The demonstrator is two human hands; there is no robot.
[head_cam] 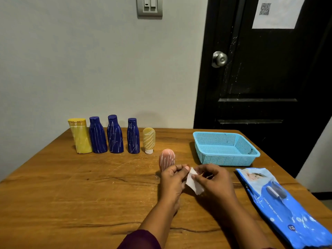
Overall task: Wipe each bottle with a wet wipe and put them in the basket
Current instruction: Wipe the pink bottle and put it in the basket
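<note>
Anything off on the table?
Nothing spilled or damaged. Every bottle carries white scribble marks. The pink tube stands forward of the row, just behind the left hand, which pinches the wet wipe with the right hand.

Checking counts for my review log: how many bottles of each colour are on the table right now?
Blue bottles: 3
Yellow bottles: 2
Pink bottle: 1
Total: 6
</note>
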